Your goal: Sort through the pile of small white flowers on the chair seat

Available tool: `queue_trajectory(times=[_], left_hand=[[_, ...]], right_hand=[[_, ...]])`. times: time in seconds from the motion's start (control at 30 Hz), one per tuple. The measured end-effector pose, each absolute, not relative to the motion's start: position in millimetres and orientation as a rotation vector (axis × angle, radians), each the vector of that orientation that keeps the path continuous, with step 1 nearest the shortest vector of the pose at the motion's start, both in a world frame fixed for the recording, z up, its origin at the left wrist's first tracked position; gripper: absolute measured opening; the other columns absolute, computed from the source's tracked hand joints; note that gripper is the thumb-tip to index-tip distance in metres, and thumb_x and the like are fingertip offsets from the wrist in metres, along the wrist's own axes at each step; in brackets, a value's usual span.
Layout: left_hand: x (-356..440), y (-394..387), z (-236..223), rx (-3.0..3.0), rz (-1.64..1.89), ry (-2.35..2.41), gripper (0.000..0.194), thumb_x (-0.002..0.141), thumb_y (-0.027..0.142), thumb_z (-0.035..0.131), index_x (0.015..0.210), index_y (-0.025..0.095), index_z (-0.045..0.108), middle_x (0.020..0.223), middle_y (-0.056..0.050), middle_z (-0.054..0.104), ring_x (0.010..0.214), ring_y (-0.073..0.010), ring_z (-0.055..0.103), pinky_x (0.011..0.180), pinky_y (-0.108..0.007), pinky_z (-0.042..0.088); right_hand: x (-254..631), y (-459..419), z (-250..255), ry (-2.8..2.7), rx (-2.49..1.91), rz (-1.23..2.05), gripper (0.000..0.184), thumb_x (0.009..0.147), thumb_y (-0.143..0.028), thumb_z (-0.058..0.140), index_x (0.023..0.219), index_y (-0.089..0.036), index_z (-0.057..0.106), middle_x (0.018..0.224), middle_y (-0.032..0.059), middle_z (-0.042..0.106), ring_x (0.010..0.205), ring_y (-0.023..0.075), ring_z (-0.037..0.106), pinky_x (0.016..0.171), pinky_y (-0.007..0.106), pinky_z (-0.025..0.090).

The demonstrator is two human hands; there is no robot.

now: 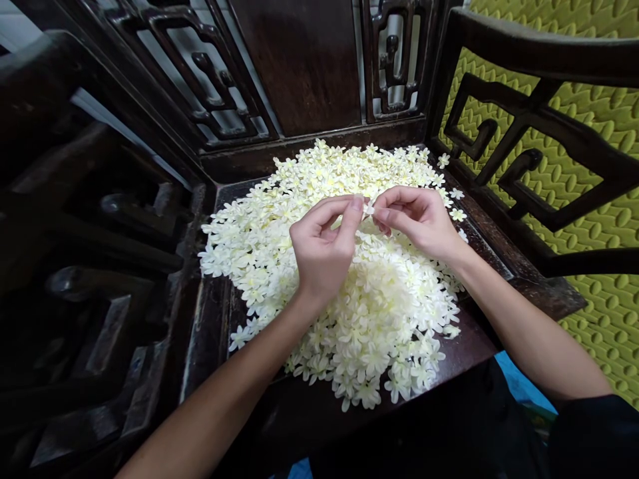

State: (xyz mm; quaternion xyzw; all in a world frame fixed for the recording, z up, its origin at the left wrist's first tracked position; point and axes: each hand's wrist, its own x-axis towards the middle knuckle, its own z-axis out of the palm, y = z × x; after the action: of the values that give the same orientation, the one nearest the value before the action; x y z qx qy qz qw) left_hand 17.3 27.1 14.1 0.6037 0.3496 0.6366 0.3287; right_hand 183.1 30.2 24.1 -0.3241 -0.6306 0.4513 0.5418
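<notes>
Over a big heap of small white five-petalled flowers (269, 226) with pale yellow centres, my two hands meet fingertip to fingertip. My left hand (323, 249) is closed in a pinch, thumb against forefinger. My right hand (424, 219) pinches from the other side, its fingers curled. One small white flower (369, 209) shows between the fingertips of both hands. How each finger grips it is partly hidden, and any smaller part in the pinch is too small to make out.
The heap rests on the seat (466, 339) of a dark wooden chair with a carved backrest (304, 66). Carved armrests stand at left (114, 279) and right (549, 43). A few loose flowers (457, 215) lie by the right edge. Yellow-green textured fabric (604, 313) is beyond.
</notes>
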Motion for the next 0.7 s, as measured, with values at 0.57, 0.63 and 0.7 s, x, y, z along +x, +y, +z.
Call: queue_trajectory(times=[0.57, 0.63, 0.7], left_hand=[[16, 41, 8, 1.170, 1.682, 0.843, 0.028, 0.090, 0.043, 0.072, 0.084, 0.017, 0.066, 0.090, -0.002, 0.064, 0.087, -0.0169, 0.073, 0.090, -0.040, 0.066], [16, 35, 9, 1.294, 1.696, 0.873, 0.024, 0.092, 0.041, 0.070, 0.090, 0.018, 0.069, 0.093, -0.004, 0.068, 0.089, -0.0168, 0.073, 0.084, -0.035, 0.066], [17, 31, 12, 1.436, 1.713, 0.916, 0.019, 0.093, 0.037, 0.069, 0.094, 0.018, 0.072, 0.094, -0.005, 0.070, 0.088, -0.0157, 0.072, 0.079, -0.030, 0.064]], right_hand=[[193, 39, 20, -1.418, -0.628, 1.043, 0.012, 0.085, -0.019, 0.079, 0.074, -0.014, 0.075, 0.063, -0.0017, 0.066, 0.052, 0.0064, 0.054, 0.049, 0.020, 0.042], [190, 36, 22, -1.453, -0.606, 1.054, 0.006, 0.082, -0.019, 0.082, 0.081, -0.015, 0.077, 0.068, -0.0007, 0.070, 0.056, 0.0072, 0.060, 0.050, 0.019, 0.047], [187, 33, 24, -1.518, -0.578, 1.096, 0.009, 0.082, -0.017, 0.082, 0.090, -0.015, 0.079, 0.075, 0.0012, 0.074, 0.060, 0.0086, 0.066, 0.053, 0.019, 0.053]])
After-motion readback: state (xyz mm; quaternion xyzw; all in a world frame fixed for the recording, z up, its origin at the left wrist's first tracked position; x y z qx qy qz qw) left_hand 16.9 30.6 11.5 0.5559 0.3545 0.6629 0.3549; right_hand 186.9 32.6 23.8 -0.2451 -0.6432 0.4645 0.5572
